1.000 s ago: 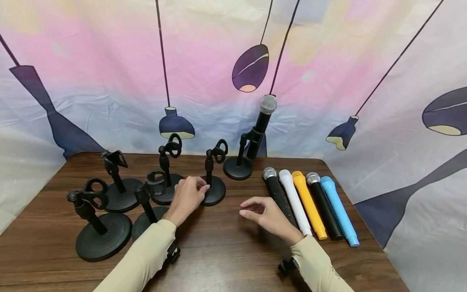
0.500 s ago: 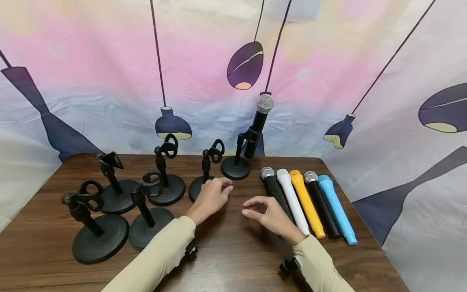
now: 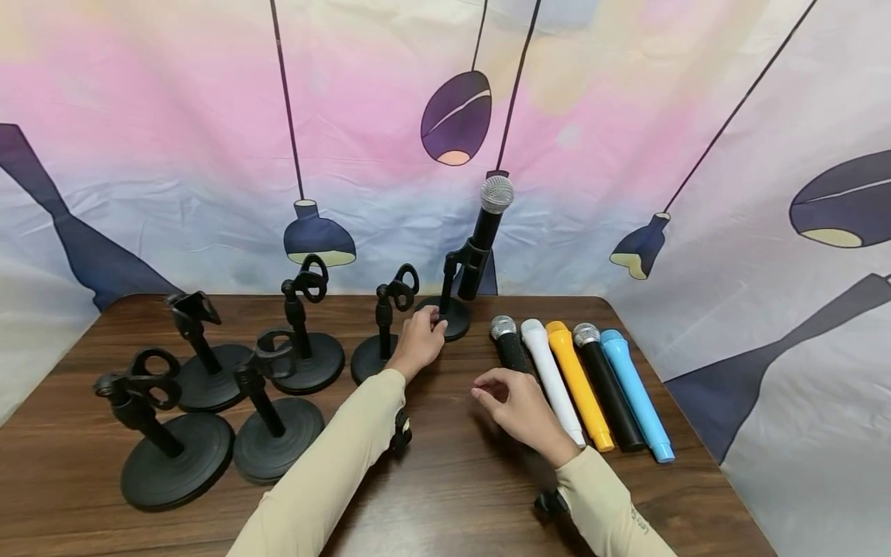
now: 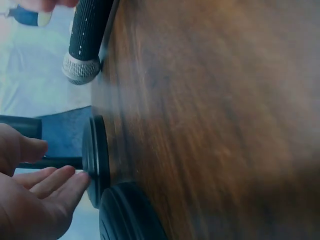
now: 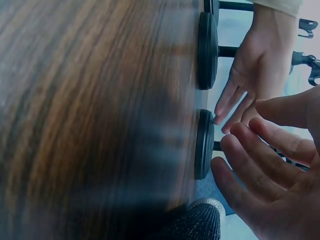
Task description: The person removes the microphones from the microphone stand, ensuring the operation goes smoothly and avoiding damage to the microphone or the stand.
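Observation:
My left hand (image 3: 419,340) reaches to the base of the back microphone stand (image 3: 456,319), which holds a black microphone (image 3: 482,236) with a silver head, tilted upward. In the left wrist view the fingertips lie at the edge of the round base (image 4: 96,155) and the thumb stays apart from them; whether they touch it I cannot tell. My right hand (image 3: 522,410) hovers over the table with loosely bent fingers, holding nothing. Beside it lies a speckled black microphone (image 3: 510,344), partly hidden by the hand.
Several black microphone stands with bare clips fill the left side, among them a front-left stand (image 3: 177,460) and a nearer-middle stand (image 3: 278,441). To the right lie white (image 3: 553,379), yellow (image 3: 581,387), black (image 3: 609,387) and blue microphones (image 3: 636,394). A printed curtain (image 3: 390,155) hangs behind the table.
My left hand has moved right and farther back, from the neighbouring bare stand to the base of the stand bearing the microphone. My right hand has hardly moved. The view has shifted slightly.

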Demonstrator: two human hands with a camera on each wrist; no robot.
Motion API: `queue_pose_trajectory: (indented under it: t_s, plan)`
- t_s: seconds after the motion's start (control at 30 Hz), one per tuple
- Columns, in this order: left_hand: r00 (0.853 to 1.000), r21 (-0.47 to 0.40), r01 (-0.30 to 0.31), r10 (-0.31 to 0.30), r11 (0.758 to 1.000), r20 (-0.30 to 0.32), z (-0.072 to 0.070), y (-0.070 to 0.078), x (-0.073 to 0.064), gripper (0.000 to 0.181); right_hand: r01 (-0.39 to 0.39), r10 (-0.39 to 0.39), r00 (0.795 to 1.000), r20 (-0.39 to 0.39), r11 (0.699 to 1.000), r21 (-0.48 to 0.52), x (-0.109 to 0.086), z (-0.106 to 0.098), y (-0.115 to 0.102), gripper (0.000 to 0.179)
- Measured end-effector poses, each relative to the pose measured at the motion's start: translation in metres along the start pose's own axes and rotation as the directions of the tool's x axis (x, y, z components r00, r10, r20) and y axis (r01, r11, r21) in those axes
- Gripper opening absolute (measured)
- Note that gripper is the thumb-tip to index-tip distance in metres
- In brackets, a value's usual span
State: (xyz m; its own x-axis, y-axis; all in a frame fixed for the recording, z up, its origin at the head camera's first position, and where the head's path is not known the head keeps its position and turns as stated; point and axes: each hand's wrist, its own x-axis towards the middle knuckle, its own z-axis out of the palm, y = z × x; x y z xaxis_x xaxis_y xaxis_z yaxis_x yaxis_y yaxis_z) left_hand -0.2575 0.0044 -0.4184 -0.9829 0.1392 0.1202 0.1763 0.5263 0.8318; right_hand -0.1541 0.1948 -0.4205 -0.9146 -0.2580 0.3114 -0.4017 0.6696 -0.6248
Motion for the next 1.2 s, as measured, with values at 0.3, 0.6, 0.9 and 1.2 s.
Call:
queue_pose_trajectory:
  t_s: [0.3, 0.6, 0.9, 1.2]
  plan:
    - [1.000, -0.099, -0.007, 0.008, 0.995, 0.005, 0.004, 0.003, 0.022, 0.053, -0.011, 0.011, 1.000, -0.014, 1.000, -0.008, 0.001, -0.002, 0.003, 0.006]
    - [1.000, -0.148, 0.001, 0.004, 0.989, 0.030, 0.001, 0.005, 0.030, 0.052, -0.039, 0.039, 0.999, 0.001, 0.999, 0.020, 0.002, -0.003, 0.003, 0.005]
    - [0.999, -0.143, 0.004, 0.003, 0.990, 0.045, -0.001, 0.009, 0.030, 0.044, -0.045, 0.044, 0.999, 0.020, 0.998, 0.040, 0.002, -0.004, 0.002, 0.005]
    - [0.997, -0.066, -0.038, 0.042, 0.997, 0.071, -0.002, 0.011, 0.023, 0.038, -0.031, 0.030, 0.999, 0.023, 0.998, 0.055, 0.001, -0.007, 0.004, 0.006]
